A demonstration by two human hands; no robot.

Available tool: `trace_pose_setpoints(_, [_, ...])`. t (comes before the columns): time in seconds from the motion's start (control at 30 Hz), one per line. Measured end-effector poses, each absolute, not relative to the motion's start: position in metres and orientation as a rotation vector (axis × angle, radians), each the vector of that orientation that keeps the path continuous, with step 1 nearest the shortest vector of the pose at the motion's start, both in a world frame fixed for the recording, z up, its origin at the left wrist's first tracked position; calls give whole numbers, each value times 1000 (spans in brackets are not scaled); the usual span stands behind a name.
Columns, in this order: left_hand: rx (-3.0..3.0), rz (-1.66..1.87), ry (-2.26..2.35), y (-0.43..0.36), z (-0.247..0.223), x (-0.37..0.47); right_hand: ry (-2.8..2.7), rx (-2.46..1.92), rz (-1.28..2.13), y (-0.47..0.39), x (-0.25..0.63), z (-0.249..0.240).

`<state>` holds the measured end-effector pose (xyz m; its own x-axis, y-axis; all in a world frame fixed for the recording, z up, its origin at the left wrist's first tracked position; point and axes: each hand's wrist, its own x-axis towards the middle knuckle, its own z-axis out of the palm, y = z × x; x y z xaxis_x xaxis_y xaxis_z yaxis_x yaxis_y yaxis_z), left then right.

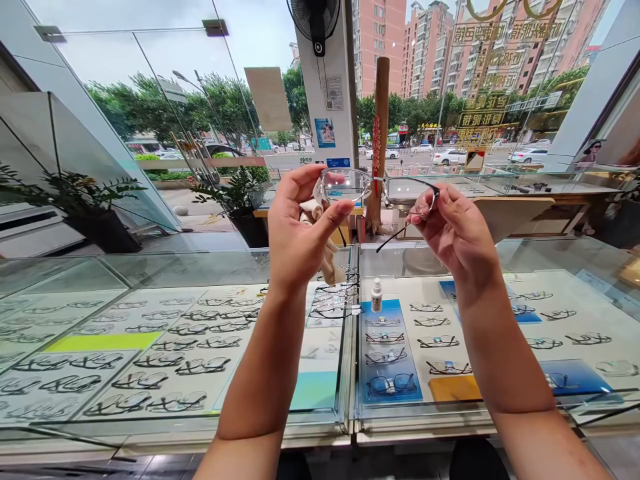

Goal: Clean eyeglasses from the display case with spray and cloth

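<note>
A pair of eyeglasses [379, 179] is held up at eye height, lenses toward the window, with its dark temple tips hanging below. My left hand [297, 223] is closed on the left end of the frame, thumb and fingers around the rim. Tucked in that same hand, a beige cloth [329, 263] hangs down below the palm. At the other end, my right hand [460, 227] pinches the frame near its hinge. Below and between my forearms, several eyeglasses [336, 300] lie in a stack, with a small white bottle [377, 295] to their right.
Glass display cases [350, 417] full of eyeglasses run across in front of me. Blue display boards [393, 363] lie among them. Behind stand potted plants [245, 213], a wooden post [381, 120] and a pillar with a fan [317, 27]. Large windows face a street.
</note>
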<state>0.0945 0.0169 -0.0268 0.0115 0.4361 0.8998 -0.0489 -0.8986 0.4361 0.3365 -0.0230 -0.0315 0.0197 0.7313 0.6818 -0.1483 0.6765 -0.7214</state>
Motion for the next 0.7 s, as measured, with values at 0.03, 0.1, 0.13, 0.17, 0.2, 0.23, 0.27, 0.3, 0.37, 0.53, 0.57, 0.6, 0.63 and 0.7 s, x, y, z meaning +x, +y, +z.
trace_pose_setpoints(0.03, [1955,1951,399,17,-27,94,-1392,-518,743,-22,337,-31])
trace_pose_setpoints(0.1, [1977,1961,397,18,-28,94,-1376,-494,759,-22,338,-31])
trace_pose_setpoints(0.13, [1991,1970,392,18,-28,94,-1367,-483,766,-22,339,-31])
trace_pose_setpoints(0.17, [2004,1981,385,19,-29,94,-1359,-474,769,-23,340,-31])
trace_pose_setpoints(0.2, [2017,1992,374,20,-29,94,-1353,-466,767,-25,340,-30])
trace_pose_setpoints(0.23, [2030,1999,364,21,-30,94,-1349,-460,763,-26,341,-30])
trace_pose_setpoints(0.27, [2042,2003,359,21,-30,94,-1349,-455,759,-28,342,-29])
trace_pose_setpoints(0.3, [2052,2006,359,22,-30,94,-1350,-449,756,-30,343,-28])
trace_pose_setpoints(0.37, [2065,2013,363,23,-31,93,-1352,-436,758,-33,344,-27])
trace_pose_setpoints(0.53, [2066,2026,384,21,-30,93,-1343,-431,737,-35,345,-26])
trace_pose_setpoints(0.57, [2069,2034,384,20,-30,93,-1343,-446,717,-34,345,-26])
trace_pose_setpoints(0.6, [2074,2047,384,19,-30,94,-1340,-462,691,-34,344,-26])
trace_pose_setpoints(0.63, [2079,2065,385,18,-31,95,-1333,-476,659,-33,344,-27])
trace_pose_setpoints(0.7, [2090,2106,399,15,-32,98,-1318,-495,583,-31,342,-29])
